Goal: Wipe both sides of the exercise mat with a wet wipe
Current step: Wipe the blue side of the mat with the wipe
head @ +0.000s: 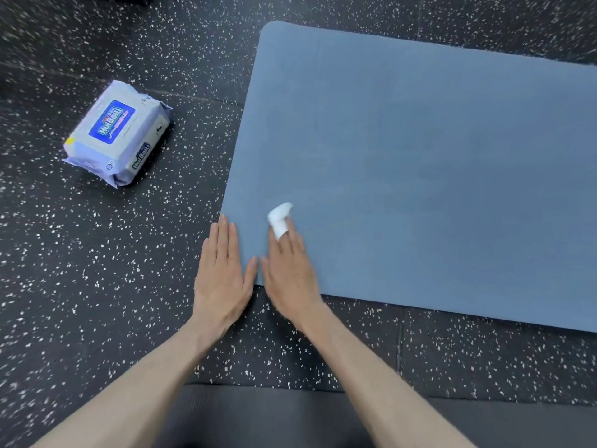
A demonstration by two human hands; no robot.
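We saw a black rubber floor (97, 286) flecked with white filling most of the view. On it lay the blue mat (403, 156), spread flat, running from the centre off the right edge, its rounded left corners in view. A dark grey strip (274, 412), maybe another mat, sat at the bottom edge under our forearms; we could not tell what it was.

Well apart from the mat, to its left, sat a pack of wipes (118, 132), pale lilac with a blue label on top, lying flat and turned at an angle on the floor.

Our left hand (223, 273) lay flat at the mat's near left corner, fingers straight and together, holding nothing; the fingers lay along the mat's left edge, with the palm mostly on the floor. Thumb pointed right, close to the right thumb.

Our right hand (290, 270) lay just beside it, on the mat near the same corner, fingers mostly straight and pressing down. A small white wipe (279, 219) was folded around the tip of one or two fingers, pinned between them and the mat. We could not tell whether a finger was curled round it underneath. The wipe touched the mat near its left edge.
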